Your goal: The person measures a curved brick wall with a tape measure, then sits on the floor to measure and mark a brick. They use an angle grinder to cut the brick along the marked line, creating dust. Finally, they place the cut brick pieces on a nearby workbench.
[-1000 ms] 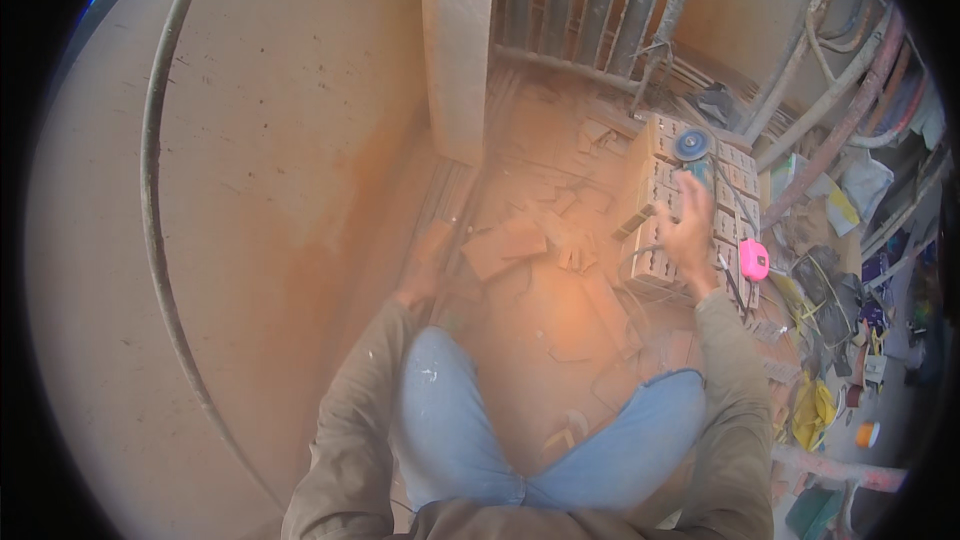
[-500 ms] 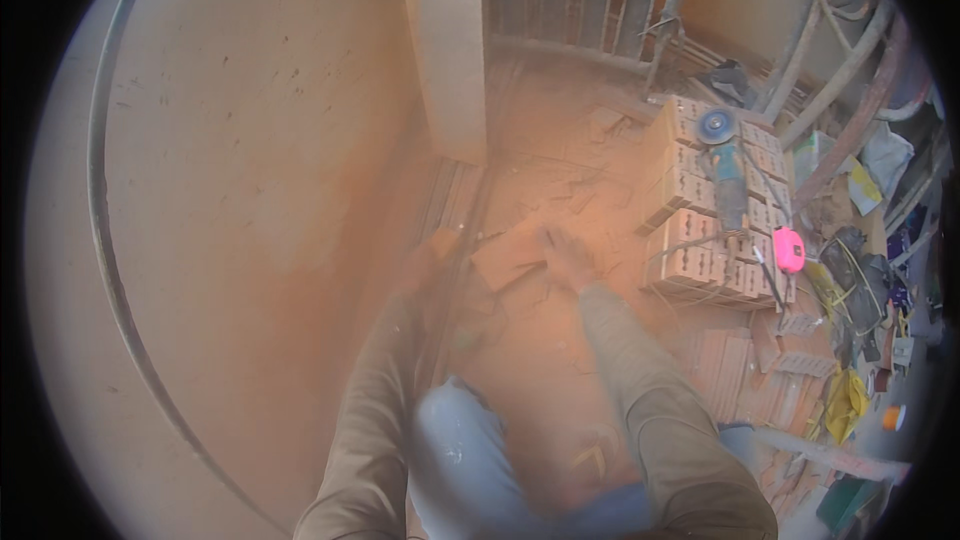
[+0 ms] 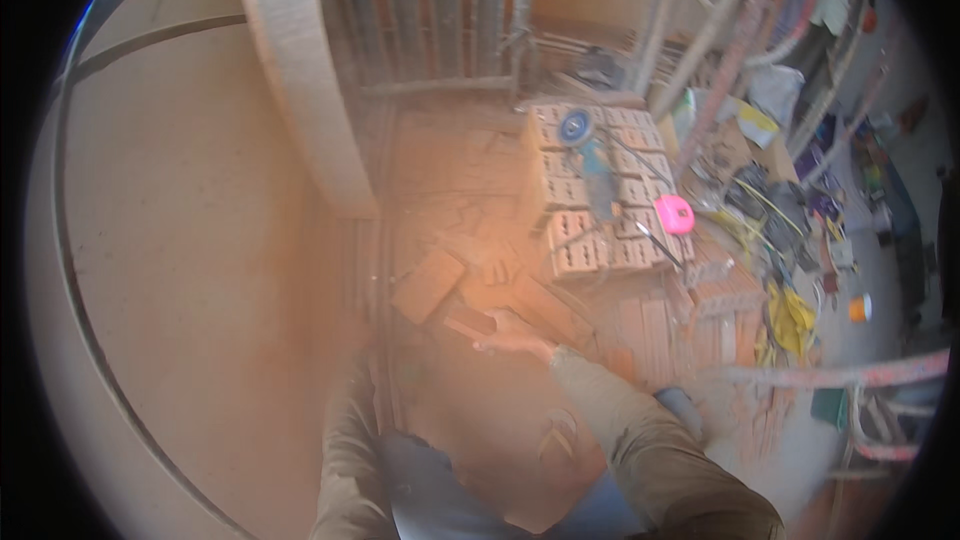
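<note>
My right hand [image 3: 515, 333] is closed around a small reddish brick piece [image 3: 468, 322], low over the dusty floor. My left forearm [image 3: 350, 455] reaches up beside the wall, but the left hand is lost in haze and its fingers do not show. Just beyond the held piece lies a flat, tile-like brick slab [image 3: 430, 285]. Another slab [image 3: 550, 305] rests on the floor to the right of it, close to my right hand. Orange dust blurs the ground around these pieces.
A block of stacked bricks [image 3: 560, 190] stands ahead right, bearing an angle grinder [image 3: 600, 180] and a pink tape measure [image 3: 674, 214]. A pale post [image 3: 305, 80] and wall [image 3: 180, 240] bound the left. Poles [image 3: 730, 50], bags and a yellow cloth [image 3: 792, 320] crowd the right.
The view has swung right. My right hand, earlier at the slab, now grips a small brick piece nearer to me. My left hand has drawn back from the slab into the haze.
</note>
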Tool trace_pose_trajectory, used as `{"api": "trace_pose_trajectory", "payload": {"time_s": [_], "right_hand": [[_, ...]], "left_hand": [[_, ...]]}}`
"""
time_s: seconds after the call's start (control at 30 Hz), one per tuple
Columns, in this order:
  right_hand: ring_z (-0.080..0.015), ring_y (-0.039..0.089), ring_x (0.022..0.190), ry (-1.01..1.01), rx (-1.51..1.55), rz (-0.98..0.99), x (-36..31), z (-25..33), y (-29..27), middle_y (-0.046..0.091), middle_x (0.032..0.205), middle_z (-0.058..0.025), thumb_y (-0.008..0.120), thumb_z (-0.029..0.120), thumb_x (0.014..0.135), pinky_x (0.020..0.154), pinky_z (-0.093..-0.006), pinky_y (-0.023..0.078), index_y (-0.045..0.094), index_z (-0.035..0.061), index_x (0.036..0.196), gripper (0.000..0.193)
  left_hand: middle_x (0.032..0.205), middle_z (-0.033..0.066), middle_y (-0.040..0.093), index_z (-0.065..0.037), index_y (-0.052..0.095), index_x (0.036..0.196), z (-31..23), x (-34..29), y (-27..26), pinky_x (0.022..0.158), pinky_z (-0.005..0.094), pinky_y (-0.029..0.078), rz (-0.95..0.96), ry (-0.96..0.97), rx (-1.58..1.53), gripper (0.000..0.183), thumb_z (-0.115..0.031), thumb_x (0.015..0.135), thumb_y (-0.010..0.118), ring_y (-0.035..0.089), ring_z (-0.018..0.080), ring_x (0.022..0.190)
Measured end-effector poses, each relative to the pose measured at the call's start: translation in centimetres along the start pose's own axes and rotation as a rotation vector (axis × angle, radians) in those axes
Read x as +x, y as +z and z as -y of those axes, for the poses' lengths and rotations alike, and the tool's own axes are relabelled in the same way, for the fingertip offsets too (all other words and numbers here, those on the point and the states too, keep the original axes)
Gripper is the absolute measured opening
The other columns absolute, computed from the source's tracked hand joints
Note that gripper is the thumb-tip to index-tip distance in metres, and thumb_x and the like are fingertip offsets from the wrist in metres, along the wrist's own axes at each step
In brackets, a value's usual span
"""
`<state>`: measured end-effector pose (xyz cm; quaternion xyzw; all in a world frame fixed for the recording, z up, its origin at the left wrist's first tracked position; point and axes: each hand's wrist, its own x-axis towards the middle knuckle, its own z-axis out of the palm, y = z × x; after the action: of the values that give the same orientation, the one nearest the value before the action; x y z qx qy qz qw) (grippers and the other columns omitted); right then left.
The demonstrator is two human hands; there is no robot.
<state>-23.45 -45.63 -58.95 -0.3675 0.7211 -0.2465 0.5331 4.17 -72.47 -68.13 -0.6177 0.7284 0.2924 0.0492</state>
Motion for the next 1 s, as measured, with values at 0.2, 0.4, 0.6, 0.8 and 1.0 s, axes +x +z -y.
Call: {"api": "trace_pose_trajectory", "payload": {"time_s": [0.2,0.4,0.6,0.8,1.0], "right_hand": [[-0.0369,0.054,0.126,0.067,0.271,-0.103,-6.9,2.2,0.2,0.054,0.134,-0.0294,0.085,0.039,0.065,0.104,-0.0399,0.044,0.048,-0.0085,0.138,0.094],[-0.0374,0.057,0.122,0.140,0.213,0.007,-18.0,8.2,-2.1,0.057,0.130,-0.0304,0.084,0.041,0.059,0.099,-0.0415,0.047,0.056,-0.0092,0.130,0.091],[-0.0335,0.068,0.098,0.097,0.276,-0.272,-31.5,15.1,-4.4,0.069,0.102,-0.0265,0.081,0.038,0.059,0.083,-0.0390,0.053,0.065,-0.0098,0.109,0.071],[-0.0310,0.063,0.106,0.173,0.565,-0.605,-42.9,14.4,-4.3,0.064,0.114,-0.0220,0.080,0.050,0.067,0.092,-0.0412,0.051,0.057,-0.0076,0.124,0.084],[-0.0251,0.064,0.102,0.077,1.159,-0.572,-50.2,14.8,-4.0,0.064,0.110,-0.0156,0.077,0.023,0.082,0.086,-0.0376,0.056,0.059,-0.0048,0.122,0.051]], "left_hand": [[0.099,0.0124,0.070,0.000,0.065,0.112,2.6,0.7,-3.2,0.077,0.0381,0.055,0.049,-0.064,-0.145,0.041,-0.037,0.093,0.060,0.069,0.0253,0.090],[0.105,0.0085,0.064,-0.001,0.056,0.122,-9.0,-17.0,-8.8,0.082,0.0331,0.054,0.739,0.096,-1.056,0.042,-0.009,0.081,0.057,0.063,0.0206,0.094],[0.122,0.0149,0.064,0.002,0.050,0.136,-19.9,-33.7,-13.6,0.097,0.0395,0.051,1.174,0.091,-0.838,0.061,-0.009,0.077,0.060,0.064,0.0264,0.108],[0.116,0.0071,0.064,-0.003,0.050,0.135,-24.9,-44.0,-15.1,0.097,0.0348,0.047,1.390,-0.040,-0.807,0.054,-0.020,0.090,0.074,0.061,0.0185,0.108],[0.122,0.0107,0.065,0.003,0.051,0.135,-33.4,-51.6,-19.9,0.101,0.0362,0.046,1.574,-0.004,-0.522,0.058,-0.018,0.088,0.077,0.059,0.0203,0.115]]}}
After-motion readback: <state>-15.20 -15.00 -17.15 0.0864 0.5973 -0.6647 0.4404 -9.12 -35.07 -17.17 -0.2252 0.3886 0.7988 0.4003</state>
